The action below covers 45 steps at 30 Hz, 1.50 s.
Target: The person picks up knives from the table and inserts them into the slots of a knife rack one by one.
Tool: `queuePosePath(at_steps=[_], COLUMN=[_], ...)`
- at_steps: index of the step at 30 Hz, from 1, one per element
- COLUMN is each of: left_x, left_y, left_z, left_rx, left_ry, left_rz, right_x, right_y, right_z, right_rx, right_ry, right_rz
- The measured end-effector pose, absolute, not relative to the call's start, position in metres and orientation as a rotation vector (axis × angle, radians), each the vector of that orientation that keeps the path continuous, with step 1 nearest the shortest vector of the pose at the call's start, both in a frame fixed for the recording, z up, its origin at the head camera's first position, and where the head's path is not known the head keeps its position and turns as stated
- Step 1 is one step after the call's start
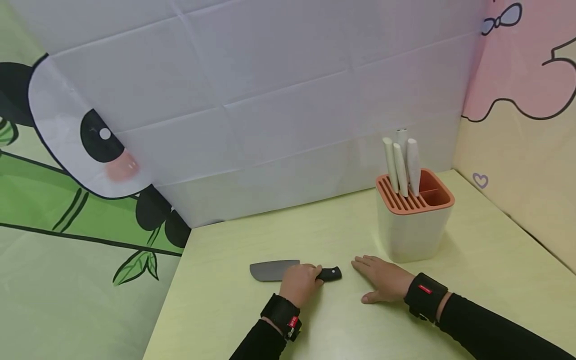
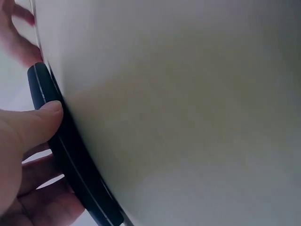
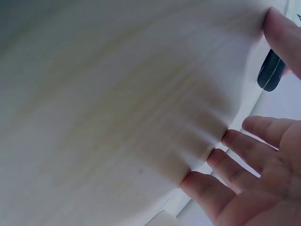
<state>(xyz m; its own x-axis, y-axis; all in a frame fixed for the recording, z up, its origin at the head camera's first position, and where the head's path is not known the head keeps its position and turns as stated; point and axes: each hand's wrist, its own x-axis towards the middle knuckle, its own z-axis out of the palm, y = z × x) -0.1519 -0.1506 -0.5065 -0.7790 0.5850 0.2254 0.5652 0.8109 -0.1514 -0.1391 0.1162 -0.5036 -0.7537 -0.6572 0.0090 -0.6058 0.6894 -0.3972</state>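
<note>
A kitchen knife with a broad grey blade (image 1: 274, 270) and a black handle (image 2: 75, 146) lies low over the table, blade to the left in the head view. My left hand (image 1: 300, 285) grips the handle, with the thumb on one side and the fingers on the other in the left wrist view. To the right of the handle's end, my right hand (image 1: 382, 280) has its fingers extended and holds nothing. Its fingertips (image 3: 192, 181) touch the tabletop in the right wrist view, where the black handle also shows near the thumb.
Just beyond my right hand stands a white knife block (image 1: 411, 235) with an orange slotted top (image 1: 400, 202). Several white-handled utensils (image 1: 400, 165) stand in its slots. Printed cloth walls (image 1: 279, 110) border the pale yellow table (image 1: 216, 310) behind and at the right.
</note>
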Motion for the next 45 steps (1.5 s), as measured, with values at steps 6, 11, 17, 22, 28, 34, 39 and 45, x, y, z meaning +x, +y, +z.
queuePosePath(at_steps=[6, 11, 17, 22, 28, 34, 39, 45], left_x=[-0.139, -0.134, -0.129, -0.125, -0.120, -0.120, -0.120, -0.122], left_y=[-0.127, -0.114, -0.101, -0.095, -0.093, -0.092, -0.094, -0.100], left_z=[-0.500, -0.501, -0.499, -0.498, -0.497, -0.497, -0.500, -0.501], left_rx=[-0.937, -0.961, -1.015, -1.029, -1.038, -1.028, -1.023, -0.994], left_ry=[-2.706, -2.714, -2.695, -2.696, -2.696, -2.670, -2.660, -2.678], left_rz=[0.205, 0.271, 0.294, 0.312, 0.344, 0.339, 0.319, 0.243], right_x=[-0.139, -0.138, -0.137, -0.137, -0.136, -0.136, -0.136, -0.139], right_y=[0.115, 0.113, 0.109, 0.104, 0.098, 0.097, 0.096, 0.095], right_z=[-0.503, -0.503, -0.505, -0.505, -0.504, -0.503, -0.503, -0.499], right_rx=[-1.069, -1.078, -1.062, -1.108, -1.125, -1.130, -1.124, -1.114], right_ry=[2.788, 2.814, 2.853, 2.883, 2.907, 2.932, 2.924, 2.874], right_rz=[-0.568, -0.560, -0.590, -0.630, -0.631, -0.627, -0.610, -0.617])
